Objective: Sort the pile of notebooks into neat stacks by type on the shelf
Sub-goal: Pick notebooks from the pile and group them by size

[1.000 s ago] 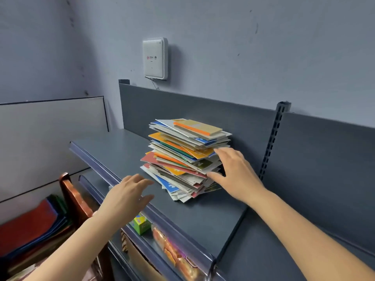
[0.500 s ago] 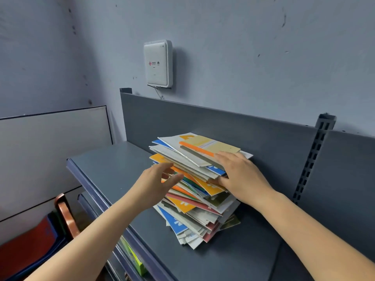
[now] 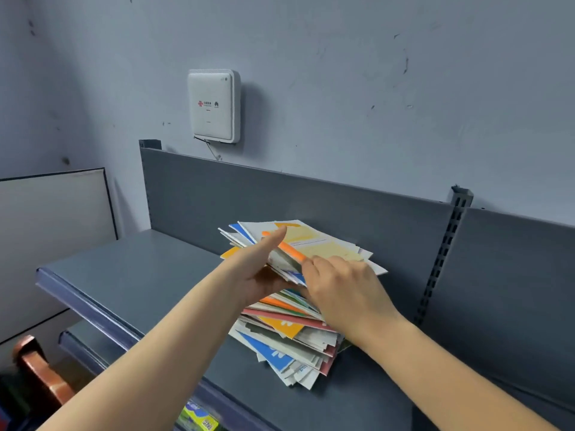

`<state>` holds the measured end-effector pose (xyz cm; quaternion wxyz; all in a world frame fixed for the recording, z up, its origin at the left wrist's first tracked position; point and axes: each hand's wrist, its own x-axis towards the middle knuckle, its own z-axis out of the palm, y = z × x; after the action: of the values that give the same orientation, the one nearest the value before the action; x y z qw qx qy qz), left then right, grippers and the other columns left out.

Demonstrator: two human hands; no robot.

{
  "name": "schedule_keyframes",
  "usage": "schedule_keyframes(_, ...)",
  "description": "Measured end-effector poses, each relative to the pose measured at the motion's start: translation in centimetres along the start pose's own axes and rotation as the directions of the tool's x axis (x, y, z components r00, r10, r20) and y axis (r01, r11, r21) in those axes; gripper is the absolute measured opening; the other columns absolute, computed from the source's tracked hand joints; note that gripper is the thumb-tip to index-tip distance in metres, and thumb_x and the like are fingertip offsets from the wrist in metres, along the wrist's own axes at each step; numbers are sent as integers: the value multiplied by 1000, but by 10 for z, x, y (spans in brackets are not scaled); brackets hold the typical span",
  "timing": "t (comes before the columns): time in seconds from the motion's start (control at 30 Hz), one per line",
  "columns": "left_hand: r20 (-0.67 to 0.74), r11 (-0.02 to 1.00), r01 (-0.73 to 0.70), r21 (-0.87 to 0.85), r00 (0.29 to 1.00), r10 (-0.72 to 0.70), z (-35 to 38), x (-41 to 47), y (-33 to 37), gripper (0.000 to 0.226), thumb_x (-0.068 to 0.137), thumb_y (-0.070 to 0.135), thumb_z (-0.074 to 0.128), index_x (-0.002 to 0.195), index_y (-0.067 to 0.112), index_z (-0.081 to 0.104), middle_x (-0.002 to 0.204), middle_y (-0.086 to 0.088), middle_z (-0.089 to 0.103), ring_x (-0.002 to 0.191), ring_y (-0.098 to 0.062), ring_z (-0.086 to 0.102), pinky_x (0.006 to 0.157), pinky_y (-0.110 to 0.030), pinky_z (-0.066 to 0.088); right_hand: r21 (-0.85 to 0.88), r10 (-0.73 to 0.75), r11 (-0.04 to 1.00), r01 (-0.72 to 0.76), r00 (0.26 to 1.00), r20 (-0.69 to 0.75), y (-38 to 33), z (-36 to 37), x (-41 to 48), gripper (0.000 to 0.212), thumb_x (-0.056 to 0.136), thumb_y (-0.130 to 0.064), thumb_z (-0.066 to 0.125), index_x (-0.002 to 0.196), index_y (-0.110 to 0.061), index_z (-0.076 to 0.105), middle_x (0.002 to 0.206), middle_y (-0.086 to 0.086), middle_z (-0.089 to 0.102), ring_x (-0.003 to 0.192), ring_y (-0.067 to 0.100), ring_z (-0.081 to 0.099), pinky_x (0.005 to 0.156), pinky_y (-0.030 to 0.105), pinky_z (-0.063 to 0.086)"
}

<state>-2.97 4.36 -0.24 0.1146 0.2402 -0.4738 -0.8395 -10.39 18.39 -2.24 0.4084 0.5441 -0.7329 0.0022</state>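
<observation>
- Sitting on the dark grey shelf point(image 3: 149, 275), close to its back panel point(image 3: 311, 206), is the messy pile of notebooks point(image 3: 289, 325).
- Your left hand point(image 3: 258, 275) is at the left side of the pile, up near the top. Its thumb lies over the top notebooks and its fingers go under them, so it is pinching a small bunch of notebooks.
- Your right hand point(image 3: 345, 290) is on the right side of the pile. Its fingers curl down and press on the top notebook point(image 3: 323, 244), the pale yellow one with an orange edge.
- You can see the top few notebooks lifted and tipped a little above the rest.
- Lower notebooks stick out in many ways, blue, orange, red and white.
- A white box point(image 3: 213, 105) hangs on the wall point(image 3: 373, 88) above the shelf.
- One more shelf point(image 3: 90, 340) sits lower down on your left.
</observation>
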Motion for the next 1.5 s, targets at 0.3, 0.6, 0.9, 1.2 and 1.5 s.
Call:
schedule_keyframes(0.3,-148,995,-85,57,985,92,-22,-5,-27,32,77,-2,75,108,-3,64,83,-17,71,63,-26,69,43,-33,56,439,256,788,-431,878,404,-33,-44,-17,62,74,-63,64,127,-32,55,124,-19,57,116,4,45,89,26,41)
schedule_keyframes(0.6,274,883,-408,231,898,344,-3,-57,-43,55,70,-10,77,115,13,57,97,-5,76,85,-24,75,67,-38,62,705,473,-272,-655,547,690,14,-57,-91,90,53,-66,77,129,-25,53,124,-5,65,117,14,60,101,39,45)
schedule_keyframes(0.9,449,792,-453,410,856,258,69,-41,-144,50,73,10,81,114,19,54,99,4,75,88,-10,73,68,-28,61,647,718,-391,-655,222,659,35,-71,-218,57,58,-15,87,111,-14,66,104,0,74,101,19,68,97,43,49)
schedule_keyframes(1.2,443,770,-394,501,882,163,190,-33,-285,44,69,9,84,104,18,59,95,9,74,88,-10,72,61,-18,56,554,797,-442,-706,-25,603,93,-88,-374,35,69,6,78,96,-13,69,93,1,74,86,16,69,63,21,51)
schedule_keyframes(1.5,400,788,-370,491,900,174,288,-33,-362,40,73,2,79,105,17,61,96,11,74,88,-8,72,64,-21,58,526,800,-433,-731,-43,599,165,-90,-472,33,83,-3,68,114,-11,60,103,2,68,97,16,64,67,19,50)
